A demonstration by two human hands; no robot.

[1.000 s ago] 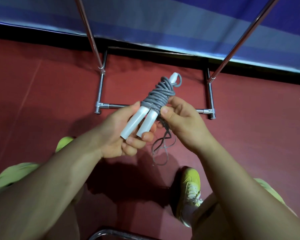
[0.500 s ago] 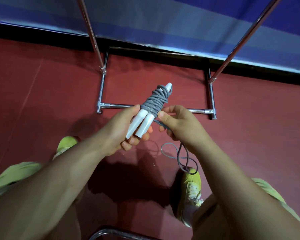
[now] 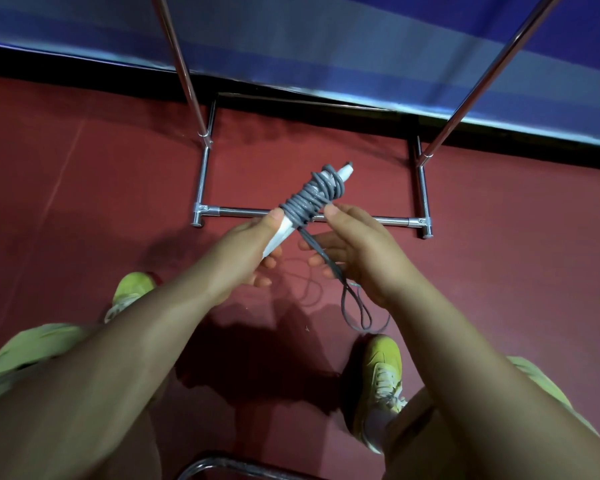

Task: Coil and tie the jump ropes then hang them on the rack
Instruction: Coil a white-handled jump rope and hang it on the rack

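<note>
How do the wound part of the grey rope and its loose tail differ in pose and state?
The wound part sits in tight turns round the white handles, held by the left hand; the loose tail hangs slack in open loops below the right hand. The wound part is bunched thick, the tail thin. Both are one grey cord.

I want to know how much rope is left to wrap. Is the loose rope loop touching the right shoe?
Cannot tell. In the head view the loose rope loop hangs from the right hand, ending just above the right shoe; depth is unclear.
</note>
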